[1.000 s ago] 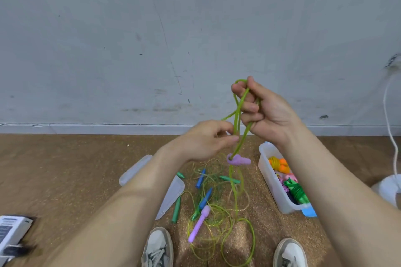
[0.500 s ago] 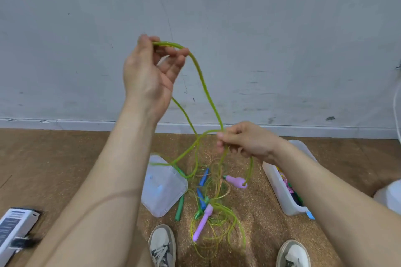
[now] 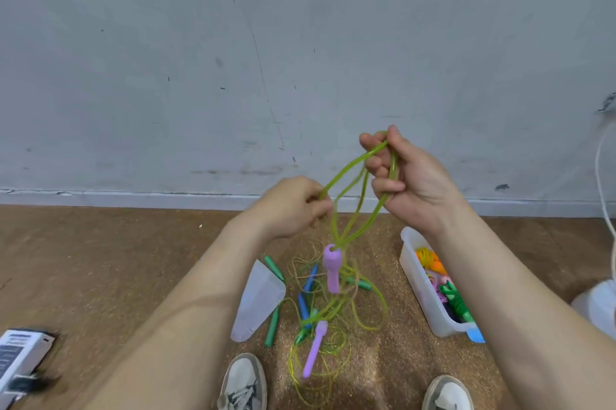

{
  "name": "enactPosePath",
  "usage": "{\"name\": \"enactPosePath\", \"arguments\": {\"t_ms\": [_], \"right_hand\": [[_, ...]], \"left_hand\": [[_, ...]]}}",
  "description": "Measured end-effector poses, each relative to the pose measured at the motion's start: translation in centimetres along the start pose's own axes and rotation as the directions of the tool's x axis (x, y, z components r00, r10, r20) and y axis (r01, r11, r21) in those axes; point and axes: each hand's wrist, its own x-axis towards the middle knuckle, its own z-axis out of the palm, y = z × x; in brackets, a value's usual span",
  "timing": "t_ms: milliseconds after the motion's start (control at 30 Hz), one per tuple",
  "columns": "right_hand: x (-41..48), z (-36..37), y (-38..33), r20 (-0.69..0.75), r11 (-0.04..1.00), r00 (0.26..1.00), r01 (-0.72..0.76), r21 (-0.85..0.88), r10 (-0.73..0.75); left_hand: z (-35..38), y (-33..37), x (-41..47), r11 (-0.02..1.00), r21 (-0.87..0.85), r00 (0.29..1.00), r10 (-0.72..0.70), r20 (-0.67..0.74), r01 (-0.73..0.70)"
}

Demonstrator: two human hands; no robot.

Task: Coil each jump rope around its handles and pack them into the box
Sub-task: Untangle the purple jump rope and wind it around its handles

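A green jump rope (image 3: 351, 196) runs between both hands in front of the wall. My right hand (image 3: 405, 178) is raised and grips several loops of it in curled fingers. My left hand (image 3: 293, 206), lower and to the left, pinches one strand. A purple handle (image 3: 332, 267) hangs upright from the loops below the hands. The second purple handle (image 3: 314, 348) lies on the floor amid the slack rope. A clear plastic box (image 3: 420, 279) on the right holds coiled ropes in orange, pink and green.
Green (image 3: 273, 326) and blue (image 3: 305, 304) handles of other ropes lie tangled on the brown floor. A clear lid (image 3: 258, 303) lies left of them. My shoes (image 3: 243, 383) are at the bottom. A white device (image 3: 20, 356) sits at the lower left; a white cable (image 3: 605, 183) at the right.
My left hand has dropped from high on the left to just left of the rope. My right hand has risen with the loops, lifting one purple handle off the floor.
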Motion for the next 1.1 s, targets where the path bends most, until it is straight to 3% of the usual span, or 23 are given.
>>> {"name": "enactPosePath", "arguments": {"t_ms": [67, 100, 167, 233, 333, 433, 533, 633, 700, 800, 867, 967, 1033, 1100], "right_hand": [[0.0, -0.3, -0.2, -0.005, 0.997, 1.000, 0.023, -0.070, -0.023], [0.0, -0.4, 0.0, -0.006, 0.982, 1.000, 0.028, -0.187, -0.030], [0.1, -0.7, 1.2, 0.009, 0.867, 1.000, 0.021, -0.498, -0.019], [0.1, -0.8, 2.6, 0.058, 0.723, 0.997, 0.011, -0.691, 0.040], [-0.1, -1.1, 3.4, 0.122, 0.639, 0.980, -0.007, -0.769, 0.158], [-0.5, -1.3, 3.9, 0.136, 0.533, 0.960, -0.016, -0.846, 0.246], [-0.4, -0.8, 5.1, 0.113, 0.558, 0.980, 0.000, -0.830, 0.167], [-0.1, 0.2, 6.1, 0.146, 0.572, 0.985, 0.067, -0.817, 0.094], [0.0, 0.6, 6.5, 0.181, 0.536, 0.977, 0.095, -0.839, 0.109], [-0.1, 1.1, 6.6, 0.243, 0.604, 0.917, 0.002, -0.797, 0.317], [-0.3, 1.2, 6.3, 0.318, 0.645, 0.831, -0.062, -0.762, 0.456], [-0.8, 1.1, 5.7, 0.374, 0.592, 0.751, -0.029, -0.805, 0.545], [-0.7, 1.0, 5.4, 0.346, 0.543, 0.791, 0.021, -0.840, 0.505], [-0.5, 0.9, 5.0, 0.307, 0.553, 0.877, 0.057, -0.831, 0.370]], "left_hand": [[-0.8, 0.1, -0.2, 0.965, -0.262, 0.995, -0.015, -0.094, -0.010], [-1.2, 0.6, -0.2, 0.922, -0.385, 0.987, -0.013, -0.159, -0.050], [-2.1, 1.7, -0.4, 0.827, -0.539, 0.954, -0.010, -0.301, -0.161], [-2.7, 2.4, -0.6, 0.752, -0.610, 0.916, -0.023, -0.400, -0.248], [-3.7, 2.9, -0.8, 0.647, -0.680, 0.853, -0.086, -0.515, -0.345], [-4.9, 2.9, -0.9, 0.418, -0.781, 0.794, -0.194, -0.576, -0.464], [-5.3, 3.1, -1.1, 0.225, -0.836, 0.803, -0.239, -0.546, -0.501], [-5.2, 3.5, -1.2, 0.105, -0.861, 0.824, -0.252, -0.507, -0.498], [-5.3, 3.8, -1.2, 0.068, -0.860, 0.827, -0.247, -0.506, -0.506], [-5.5, 3.6, -1.1, 0.058, -0.840, 0.797, -0.289, -0.531, -0.539], [-6.1, 2.7, -1.1, 0.036, -0.807, 0.746, -0.360, -0.560, -0.589], [-7.6, 0.5, -1.5, -0.016, -0.727, 0.638, -0.492, -0.592, -0.686], [-8.5, -1.1, -1.9, -0.032, -0.683, 0.578, -0.561, -0.592, -0.730], [-8.6, -2.3, -2.2, -0.005, -0.726, 0.584, -0.598, -0.549, -0.688]]}}
